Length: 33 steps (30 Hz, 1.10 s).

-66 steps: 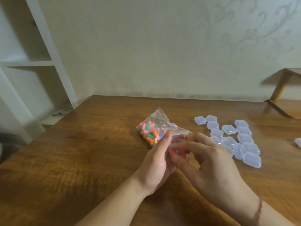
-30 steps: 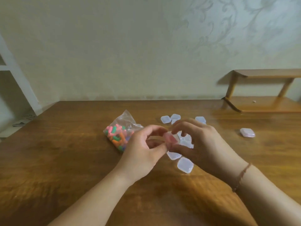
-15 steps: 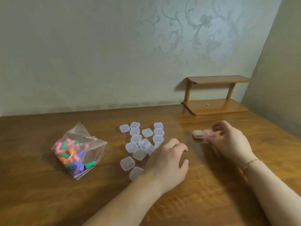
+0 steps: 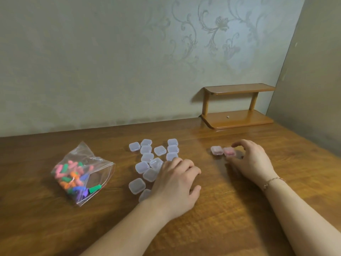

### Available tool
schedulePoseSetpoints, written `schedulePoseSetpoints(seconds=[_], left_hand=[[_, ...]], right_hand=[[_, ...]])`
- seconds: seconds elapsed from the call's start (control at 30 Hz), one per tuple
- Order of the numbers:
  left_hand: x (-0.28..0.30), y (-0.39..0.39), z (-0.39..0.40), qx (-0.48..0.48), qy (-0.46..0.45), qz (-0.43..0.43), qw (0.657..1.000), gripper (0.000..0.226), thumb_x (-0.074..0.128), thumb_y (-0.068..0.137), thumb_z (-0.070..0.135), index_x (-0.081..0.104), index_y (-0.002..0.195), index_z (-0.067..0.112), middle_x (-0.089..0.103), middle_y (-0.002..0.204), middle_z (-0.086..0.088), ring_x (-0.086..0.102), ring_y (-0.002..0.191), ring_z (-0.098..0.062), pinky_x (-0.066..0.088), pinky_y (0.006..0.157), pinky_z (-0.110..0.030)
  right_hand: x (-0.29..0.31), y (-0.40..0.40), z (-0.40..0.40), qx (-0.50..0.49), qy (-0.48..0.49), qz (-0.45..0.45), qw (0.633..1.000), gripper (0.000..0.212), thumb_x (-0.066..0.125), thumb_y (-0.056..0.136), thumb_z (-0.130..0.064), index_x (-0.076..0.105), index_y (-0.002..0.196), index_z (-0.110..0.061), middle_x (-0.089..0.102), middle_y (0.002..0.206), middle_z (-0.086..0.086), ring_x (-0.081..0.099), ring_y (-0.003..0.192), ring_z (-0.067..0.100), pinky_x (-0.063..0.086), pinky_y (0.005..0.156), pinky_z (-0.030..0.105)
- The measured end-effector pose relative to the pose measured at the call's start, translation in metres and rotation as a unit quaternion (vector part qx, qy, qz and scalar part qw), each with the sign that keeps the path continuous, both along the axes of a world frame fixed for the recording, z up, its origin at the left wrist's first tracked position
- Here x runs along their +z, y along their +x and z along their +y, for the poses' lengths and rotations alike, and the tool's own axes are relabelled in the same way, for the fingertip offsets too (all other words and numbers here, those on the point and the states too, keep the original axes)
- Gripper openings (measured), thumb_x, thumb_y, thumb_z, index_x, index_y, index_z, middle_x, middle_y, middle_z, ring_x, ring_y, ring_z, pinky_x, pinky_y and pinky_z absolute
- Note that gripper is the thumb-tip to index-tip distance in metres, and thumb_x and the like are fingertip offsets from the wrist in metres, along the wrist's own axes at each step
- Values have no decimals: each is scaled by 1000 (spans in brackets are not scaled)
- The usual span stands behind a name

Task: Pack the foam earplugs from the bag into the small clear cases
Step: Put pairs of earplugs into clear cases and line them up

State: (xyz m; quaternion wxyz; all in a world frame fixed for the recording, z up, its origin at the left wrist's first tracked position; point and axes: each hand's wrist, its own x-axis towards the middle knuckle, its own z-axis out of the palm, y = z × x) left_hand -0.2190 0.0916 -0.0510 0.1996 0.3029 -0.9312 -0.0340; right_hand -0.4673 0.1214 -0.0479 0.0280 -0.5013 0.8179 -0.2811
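A clear zip bag (image 4: 79,174) of coloured foam earplugs lies on the left of the wooden table (image 4: 230,209). Several empty small clear cases (image 4: 147,159) sit in a loose cluster at the middle. Two closed cases with pink earplugs inside stand side by side further right, one (image 4: 216,150) free and the other (image 4: 229,151) between the curled index finger and thumb of my right hand (image 4: 252,161). My left hand (image 4: 175,183) rests palm down at the cluster's right edge, fingers loosely bent, holding nothing I can see and hiding a few cases.
A small two-tier wooden shelf (image 4: 238,106) stands at the back right against the patterned wall. A side wall closes off the right. Bare tabletop lies in front of my hands and between the two arms.
Both hands left the bag and parted. My right hand carried a filled case to the right and set it beside another; my left hand came down by the empty cases.
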Motion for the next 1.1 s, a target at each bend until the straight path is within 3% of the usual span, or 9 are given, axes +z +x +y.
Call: schedulePoseSetpoints(seconds=[0.13,0.23,0.43,0.6,0.7,0.8,0.9,1.03,1.1], left_hand=[[4,-14,-1,-4,10,8,1000,41,52,96,43,53,134,28,50,132,12,39,125,-12,32,110,-36],[6,6,-4,18,18,20,999,41,53,96,44,53,134,30,50,132,15,39,125,-8,34,110,-33],[9,92,3,57,35,42,997,46,62,85,43,55,130,34,45,126,21,37,116,0,36,98,-14],[7,145,13,78,31,41,996,47,61,81,31,53,127,38,39,122,25,32,114,3,24,91,2],[0,161,11,113,35,93,989,39,63,82,23,60,118,37,44,116,26,39,114,4,32,92,0],[-3,169,9,142,65,201,967,23,68,86,17,68,106,30,57,98,22,52,98,3,41,76,-2],[6,171,7,152,223,364,892,10,64,94,17,72,98,22,68,83,14,62,77,-7,47,65,-13],[21,170,6,79,541,504,668,37,47,97,34,76,100,11,73,100,-17,71,81,-24,55,58,-29],[25,171,9,26,615,540,574,37,49,93,33,77,100,9,70,106,-28,71,83,-27,60,68,-36]], right_hand=[[2,16,11,17,-29,56,998,33,70,82,-39,62,113,-29,60,124,-6,49,118,18,47,96,37],[10,49,21,90,-46,87,991,28,66,84,-42,63,110,-33,64,110,-15,57,100,8,53,85,30],[30,152,29,282,98,124,946,42,52,80,-68,56,114,-43,64,89,-19,58,74,2,52,68,20],[32,198,26,279,92,200,935,61,41,73,-83,53,110,-37,62,91,-14,55,75,7,43,61,21],[26,212,21,266,92,213,936,55,43,77,-79,54,109,-35,65,98,-14,60,81,9,43,60,22],[23,218,14,270,86,200,938,48,46,79,-74,53,111,-39,65,93,-17,60,81,5,39,58,20],[31,222,5,337,34,150,929,40,51,77,-71,52,110,-47,59,79,-22,53,69,-1,34,54,13],[36,234,-9,439,-108,59,890,40,59,84,-57,56,122,-47,63,95,-29,58,83,-2,48,66,18],[29,239,-15,458,-152,52,874,42,64,86,-42,58,128,-42,62,113,-27,58,101,0,51,78,23]])
